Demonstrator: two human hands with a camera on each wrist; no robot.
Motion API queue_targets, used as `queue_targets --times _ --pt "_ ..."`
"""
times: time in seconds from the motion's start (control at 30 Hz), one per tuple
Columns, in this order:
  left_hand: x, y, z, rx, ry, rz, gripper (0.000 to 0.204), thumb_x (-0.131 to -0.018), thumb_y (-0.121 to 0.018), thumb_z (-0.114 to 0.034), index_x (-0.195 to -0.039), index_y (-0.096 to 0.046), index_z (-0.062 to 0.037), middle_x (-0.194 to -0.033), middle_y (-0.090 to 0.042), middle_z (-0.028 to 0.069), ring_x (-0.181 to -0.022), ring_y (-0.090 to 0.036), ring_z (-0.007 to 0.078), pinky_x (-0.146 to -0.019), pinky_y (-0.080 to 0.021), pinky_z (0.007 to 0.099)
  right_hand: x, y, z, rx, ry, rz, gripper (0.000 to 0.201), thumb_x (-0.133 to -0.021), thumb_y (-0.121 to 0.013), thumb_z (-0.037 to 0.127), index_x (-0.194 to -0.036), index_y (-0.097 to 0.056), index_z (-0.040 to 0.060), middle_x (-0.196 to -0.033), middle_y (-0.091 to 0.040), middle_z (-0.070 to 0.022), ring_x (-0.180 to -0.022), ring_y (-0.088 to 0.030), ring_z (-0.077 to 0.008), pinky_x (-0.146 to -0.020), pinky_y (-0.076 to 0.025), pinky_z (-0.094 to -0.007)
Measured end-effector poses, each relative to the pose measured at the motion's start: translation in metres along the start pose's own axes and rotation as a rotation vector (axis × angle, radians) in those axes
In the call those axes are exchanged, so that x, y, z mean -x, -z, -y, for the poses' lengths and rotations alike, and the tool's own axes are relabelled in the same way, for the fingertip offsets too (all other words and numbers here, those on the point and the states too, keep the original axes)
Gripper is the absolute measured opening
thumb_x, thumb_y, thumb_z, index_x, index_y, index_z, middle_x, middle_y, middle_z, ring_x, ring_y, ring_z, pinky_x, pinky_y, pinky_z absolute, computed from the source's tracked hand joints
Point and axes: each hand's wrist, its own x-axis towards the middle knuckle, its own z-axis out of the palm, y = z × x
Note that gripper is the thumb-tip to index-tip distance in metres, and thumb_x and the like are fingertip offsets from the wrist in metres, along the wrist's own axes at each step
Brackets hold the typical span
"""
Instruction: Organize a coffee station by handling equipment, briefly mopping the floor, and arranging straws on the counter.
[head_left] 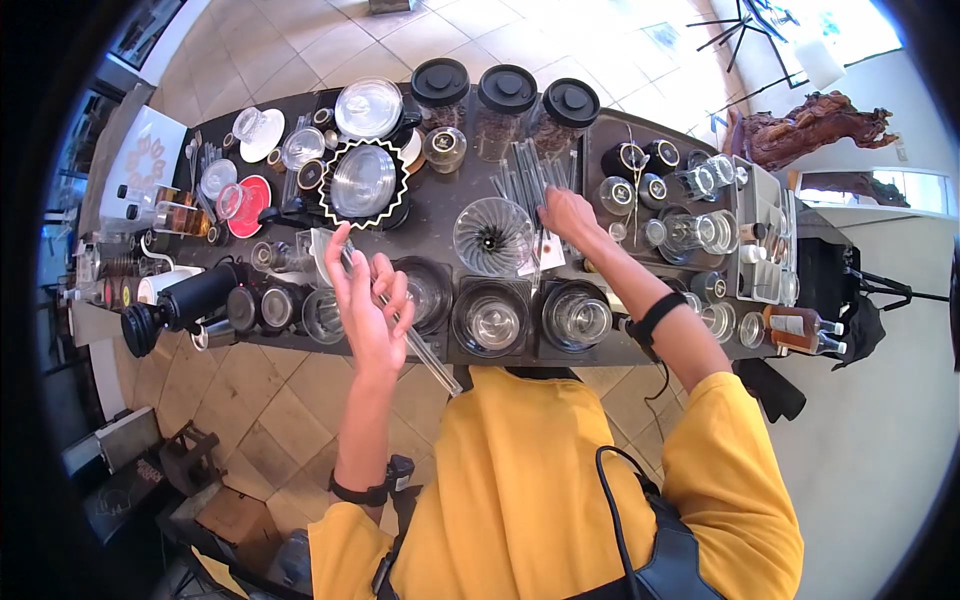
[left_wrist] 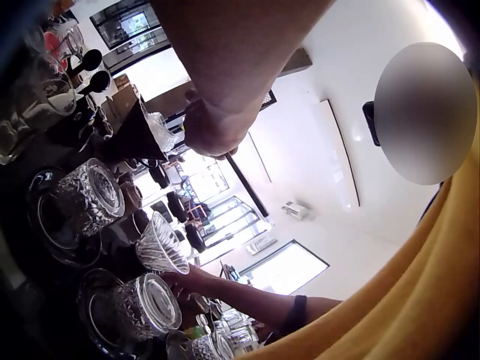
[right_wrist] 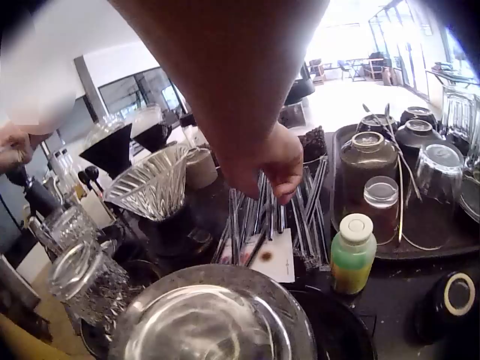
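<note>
By the left hand (head_left: 370, 310) straws (head_left: 432, 366) are held; by the right hand (head_left: 568, 216), grip unclear, the one-o'clock pile (head_left: 522, 178) is best picked singly.

Straw pile (head_left: 525, 178): we see it lying partly over a card (right_wrist: 283, 262)
Jars (head_left: 502, 110): behind the straw pile
Dripper (head_left: 490, 228): to its left
Tray (right_wrist: 439, 246): to its right

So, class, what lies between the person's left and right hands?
The head view shows the ribbed glass dripper between them, with a dark saucer nearer the left hand.
</note>
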Motion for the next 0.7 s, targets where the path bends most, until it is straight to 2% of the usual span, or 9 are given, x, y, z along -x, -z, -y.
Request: queue_targets --times 0.13,0.3,0.7 --pt "0.005 0.007 -0.001 -0.005 -0.008 -0.01 0.037 -0.109 -0.039 -0.029 -0.146 -0.036 -0.0254 -0.072 -0.029 -0.0028 -0.049 -0.023 0.0044 -0.034 -0.022 0.0159 -0.012 -0.006 0.01 0.06 -0.039 0.113 0.036 -0.087 -0.069 0.036 -0.093 -0.072 0.0009 -0.095 -0.072 -0.0232 -0.091 -0.07 -0.0399 -0.077 -0.057 -0.0466" --pt "0.006 0.02 0.001 0.01 -0.015 -0.027 0.036 -0.109 -0.039 -0.028 -0.145 -0.037 -0.0243 -0.071 -0.03 -0.0024 -0.048 -0.026 0.0046 -0.033 -0.024 0.0167 -0.019 -0.011 0.019 0.029 -0.074 0.095 0.038 -0.087 -0.07 0.039 -0.092 -0.073 0.0012 -0.095 -0.072 -0.0225 -0.092 -0.071 -0.0394 -0.079 -0.057 -0.0458" --pt "0.0 0.018 0.005 0.04 -0.034 -0.02 0.036 -0.108 -0.04 -0.026 -0.144 -0.038 -0.0216 -0.071 -0.033 -0.0015 -0.048 -0.03 0.0055 -0.033 -0.029 0.0178 -0.032 -0.025 0.014 0.007 -0.1 0.189 0.034 -0.084 -0.064 0.029 -0.099 -0.073 -0.0008 -0.099 -0.071 -0.025 -0.097 -0.069 -0.042 -0.085 -0.056 -0.0462"
